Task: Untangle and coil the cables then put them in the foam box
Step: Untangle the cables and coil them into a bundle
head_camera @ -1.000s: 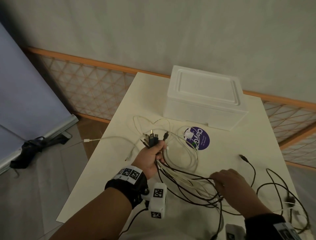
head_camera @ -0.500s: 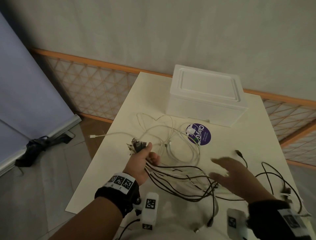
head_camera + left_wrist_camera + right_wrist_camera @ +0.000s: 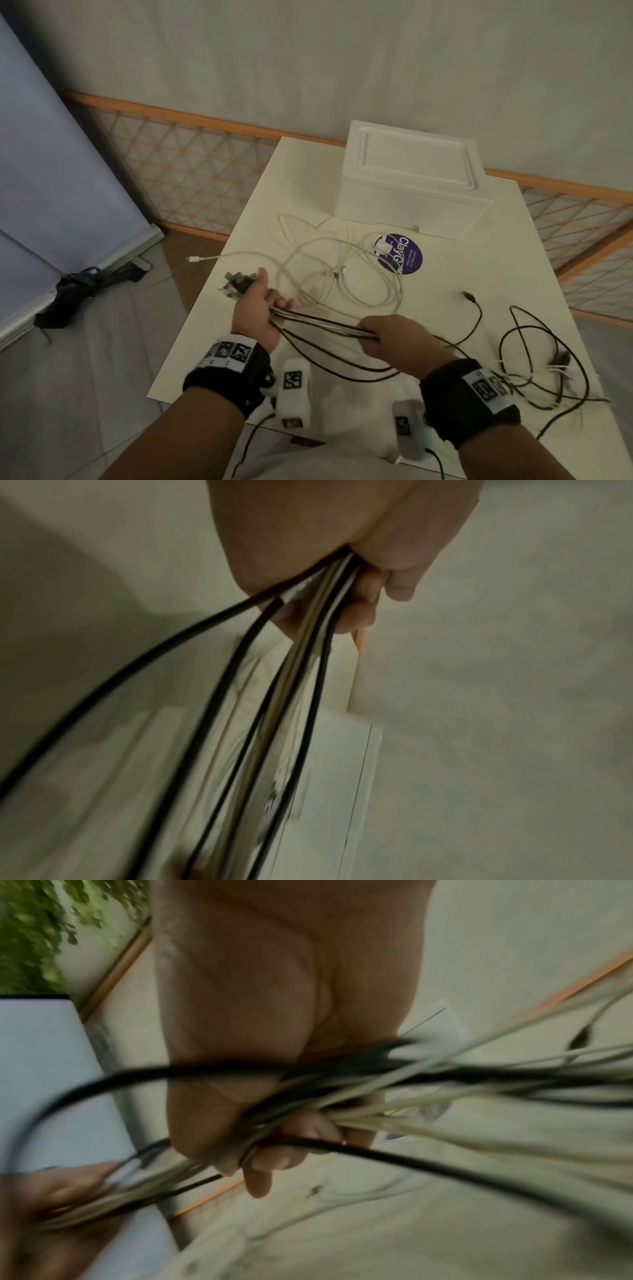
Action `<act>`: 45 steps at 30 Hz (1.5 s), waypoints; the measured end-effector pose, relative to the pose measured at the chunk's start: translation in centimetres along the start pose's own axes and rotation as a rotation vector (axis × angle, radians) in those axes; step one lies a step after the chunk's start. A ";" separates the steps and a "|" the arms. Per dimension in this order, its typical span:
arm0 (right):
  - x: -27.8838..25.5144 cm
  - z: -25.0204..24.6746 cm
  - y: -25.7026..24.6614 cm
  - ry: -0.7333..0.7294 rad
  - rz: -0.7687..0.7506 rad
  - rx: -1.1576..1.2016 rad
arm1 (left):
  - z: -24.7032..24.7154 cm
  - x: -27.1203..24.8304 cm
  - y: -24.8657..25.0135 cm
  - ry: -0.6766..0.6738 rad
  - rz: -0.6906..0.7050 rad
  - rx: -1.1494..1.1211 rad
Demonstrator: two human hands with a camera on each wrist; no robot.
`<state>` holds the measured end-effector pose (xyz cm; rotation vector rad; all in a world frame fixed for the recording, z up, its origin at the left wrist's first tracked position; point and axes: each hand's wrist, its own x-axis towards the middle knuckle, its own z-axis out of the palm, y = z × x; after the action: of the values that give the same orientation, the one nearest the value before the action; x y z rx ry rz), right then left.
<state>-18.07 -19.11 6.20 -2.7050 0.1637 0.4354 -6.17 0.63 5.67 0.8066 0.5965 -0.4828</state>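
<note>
My left hand (image 3: 257, 308) grips a bundle of black and white cables (image 3: 322, 322) near their plug ends (image 3: 236, 282), which stick out past the table's left edge. My right hand (image 3: 387, 337) is closed around the same bundle a short way to the right, so the strands run taut between the two hands. In the left wrist view the cables (image 3: 308, 656) fan out from the curled fingers (image 3: 359, 615). White cables (image 3: 342, 270) lie in loose loops on the table. Black cables (image 3: 534, 346) trail off to the right. The white foam box (image 3: 411, 181) stands at the back with its lid on.
The cream table (image 3: 496, 274) carries a round purple sticker (image 3: 402, 253) in front of the box. One white plug (image 3: 195, 259) hangs over the left edge. A dark bundle (image 3: 75, 287) lies on the floor at left. A lattice fence (image 3: 178, 171) runs behind.
My right hand, open over the table half a second ago, has closed around the bundle near my left hand. The left hand has swung the plug ends to the left.
</note>
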 end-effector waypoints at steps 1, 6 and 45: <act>-0.4 0.1 1.3 -0.017 0.048 0.017 | -0.6 0.5 0.8 0.037 0.016 -0.018; -1.6 -0.2 4.6 -0.019 0.272 -0.021 | -2.4 1.7 1.9 0.114 0.036 -0.105; 11.2 -1.0 -1.4 0.198 0.073 0.192 | -3.0 6.1 1.4 0.139 -0.170 0.102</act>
<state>-7.01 -18.79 3.95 -2.5541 0.3417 0.1611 -1.75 2.73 0.72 0.8958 0.7779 -0.6197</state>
